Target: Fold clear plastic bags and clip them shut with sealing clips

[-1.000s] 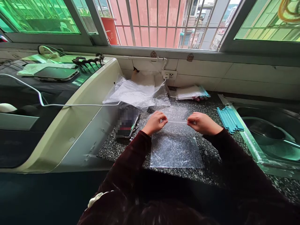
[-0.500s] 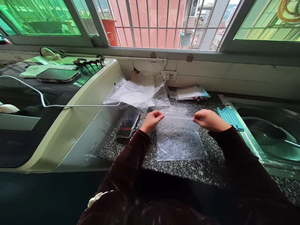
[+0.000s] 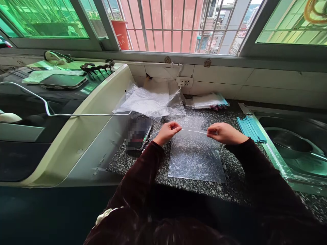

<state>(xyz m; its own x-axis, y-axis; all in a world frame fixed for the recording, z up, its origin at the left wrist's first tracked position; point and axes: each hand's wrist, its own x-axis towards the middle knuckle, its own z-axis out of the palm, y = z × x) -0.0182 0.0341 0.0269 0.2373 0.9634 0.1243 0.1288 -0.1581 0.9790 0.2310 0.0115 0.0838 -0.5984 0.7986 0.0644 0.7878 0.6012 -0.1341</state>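
A clear plastic zip bag lies flat on the speckled granite counter in front of me. My left hand pinches the bag's top edge at its left corner. My right hand pinches the same top edge near its right corner. Both hands are closed on that sealing strip, which is stretched between them. Dark sleeves cover both forearms.
A phone lies left of the bag, by a heap of clear plastic sheets. Blue strips sit to the right beside a steel sink. A stack of bags rests by the wall. A cream appliance stands left.
The bag shifted away from me and then back a little. My right hand has slid leftward along the top edge, narrowing the gap between my hands.
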